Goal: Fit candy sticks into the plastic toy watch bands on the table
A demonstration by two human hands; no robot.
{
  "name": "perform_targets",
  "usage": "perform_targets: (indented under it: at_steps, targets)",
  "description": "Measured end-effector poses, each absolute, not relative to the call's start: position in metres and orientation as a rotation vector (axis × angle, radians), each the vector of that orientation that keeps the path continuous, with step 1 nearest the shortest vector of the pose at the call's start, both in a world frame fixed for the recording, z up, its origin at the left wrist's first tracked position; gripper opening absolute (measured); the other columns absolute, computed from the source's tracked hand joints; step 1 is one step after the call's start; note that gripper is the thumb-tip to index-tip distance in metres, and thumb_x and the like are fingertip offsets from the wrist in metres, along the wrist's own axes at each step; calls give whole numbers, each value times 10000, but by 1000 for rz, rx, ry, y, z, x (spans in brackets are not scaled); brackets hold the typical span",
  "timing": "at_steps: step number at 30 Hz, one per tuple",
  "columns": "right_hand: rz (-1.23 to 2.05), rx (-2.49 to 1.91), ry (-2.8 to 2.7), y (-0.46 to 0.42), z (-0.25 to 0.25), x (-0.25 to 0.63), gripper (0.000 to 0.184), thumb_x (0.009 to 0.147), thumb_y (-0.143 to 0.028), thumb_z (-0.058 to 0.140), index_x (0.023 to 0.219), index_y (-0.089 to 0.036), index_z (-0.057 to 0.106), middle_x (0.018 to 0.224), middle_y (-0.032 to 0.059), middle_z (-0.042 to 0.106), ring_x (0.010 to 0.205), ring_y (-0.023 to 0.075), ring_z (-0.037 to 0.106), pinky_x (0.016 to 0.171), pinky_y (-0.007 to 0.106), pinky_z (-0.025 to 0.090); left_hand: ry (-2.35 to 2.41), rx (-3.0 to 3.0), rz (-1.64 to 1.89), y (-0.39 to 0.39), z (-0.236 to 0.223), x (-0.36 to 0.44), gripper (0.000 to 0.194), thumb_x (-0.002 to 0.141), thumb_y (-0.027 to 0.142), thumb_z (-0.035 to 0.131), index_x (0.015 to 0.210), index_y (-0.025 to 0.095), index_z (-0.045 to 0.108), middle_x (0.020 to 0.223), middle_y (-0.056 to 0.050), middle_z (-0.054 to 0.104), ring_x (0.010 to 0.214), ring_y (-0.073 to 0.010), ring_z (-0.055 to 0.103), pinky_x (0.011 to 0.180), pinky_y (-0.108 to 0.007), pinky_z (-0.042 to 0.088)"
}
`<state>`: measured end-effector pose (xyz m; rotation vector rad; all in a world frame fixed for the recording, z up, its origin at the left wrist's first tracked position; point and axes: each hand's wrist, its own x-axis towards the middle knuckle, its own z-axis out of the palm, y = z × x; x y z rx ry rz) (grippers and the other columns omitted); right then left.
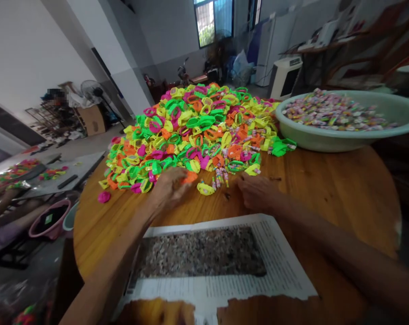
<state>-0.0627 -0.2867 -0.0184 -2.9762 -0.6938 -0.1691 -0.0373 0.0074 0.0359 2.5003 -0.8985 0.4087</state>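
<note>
A big heap of small plastic rings (197,126) in green, yellow, orange and pink covers the far half of a round wooden table (326,189). My left hand (170,187) rests at the heap's near edge, fingers curled over an orange ring (190,177). My right hand (256,192) lies on the wood just right of it, fingers bent and tucked down, near a few small wrapped candies (219,177) and a yellow ring (205,188). What the right hand holds, if anything, is hidden.
A pale green basin (326,140) full of small wrapped candies stands at the back right. A torn newspaper sheet (211,266) lies in front of me. A pink piece (104,197) sits alone at the left. Another person's arm (7,212) and a pink bucket (50,221) are at the lower left.
</note>
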Motion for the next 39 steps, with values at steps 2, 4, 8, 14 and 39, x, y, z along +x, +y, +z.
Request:
perform_targets:
  at_steps: [2, 4, 8, 14, 39]
  targets:
    - [-102, -2951, -701, -286, -11, -75, 136, 770, -50, 535, 866, -117, 603, 884, 102, 603, 760, 192, 573, 683, 319, 411, -926, 2411, 283, 19, 32, -76, 133, 890, 249, 600, 966, 164, 670, 1120, -109, 711, 1035, -217, 677, 906, -356, 547]
    - [-86, -2877, -761, -280, -2, -96, 129, 801, -63, 515, 880, -125, 596, 902, 92, 603, 816, 185, 573, 742, 316, 424, -923, 2390, 151, 26, 27, -111, 145, 906, 214, 578, 1008, 181, 674, 1163, -93, 696, 1063, -207, 671, 917, -348, 553]
    - [-238, -2558, -985, -250, 5, -150, 118, 864, -155, 548, 965, -140, 607, 1022, 112, 607, 910, 207, 559, 802, 339, 458, -984, 2399, 37, 31, 18, -154, 251, 905, 133, 531, 1115, 197, 656, 1266, -94, 649, 1165, -207, 623, 990, -374, 534]
    - [-421, -2508, -1167, -216, -18, -191, 209, 850, -55, 468, 996, -123, 601, 1076, 147, 601, 949, 251, 534, 845, 409, 464, -988, 2386, 76, 34, 5, -163, 234, 946, 188, 535, 1143, 189, 661, 1261, -108, 647, 1173, -218, 611, 1005, -398, 525]
    - [-274, -2524, -889, -194, -17, -194, 204, 970, -155, 397, 922, -142, 595, 892, 83, 553, 771, 198, 486, 677, 329, 336, -867, 2400, 400, 25, -18, -180, 222, 972, 185, 512, 1117, 134, 673, 1285, -130, 635, 1163, -215, 625, 1011, -375, 542]
